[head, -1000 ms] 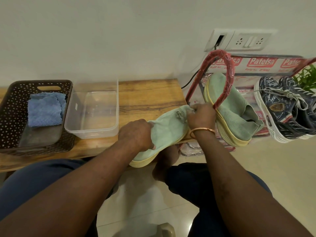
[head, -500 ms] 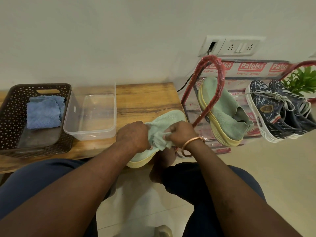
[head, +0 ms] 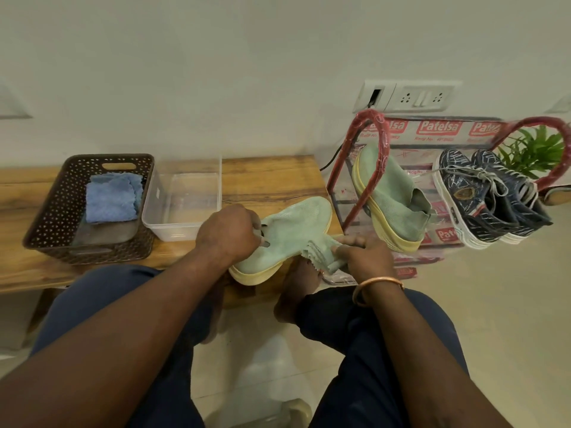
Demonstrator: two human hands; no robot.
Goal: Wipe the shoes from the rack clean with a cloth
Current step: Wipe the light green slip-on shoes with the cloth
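A person sits in front of a long brown wooden bench (head: 272, 180). The left hand (head: 228, 233) grips a soft light green shoe with a yellow sole (head: 293, 227) at its open top, fingers curled round the edge. The shoe is held at the right end of the bench, with its toe pointing away and its heel hanging over the near edge. The right hand (head: 361, 257), which wears a shiny copper bangle (head: 377, 285), is closed round a small light green cloth with a zigzag edge (head: 321, 254). The cloth touches the side of the shoe. The other light green shoe (head: 389, 199) leans on a red metal shoe rack (head: 381, 143) just to the right. A pair of dark blue lace-up sneakers (head: 482, 199) sits on the rack too, near a green plant (head: 534, 149). On the left of the bench stands a brown plastic basket with little holes (head: 46, 217) with a fluffy blue cloth (head: 111, 199) inside. A clear plastic tub (head: 185, 205) stands just beside the basket.
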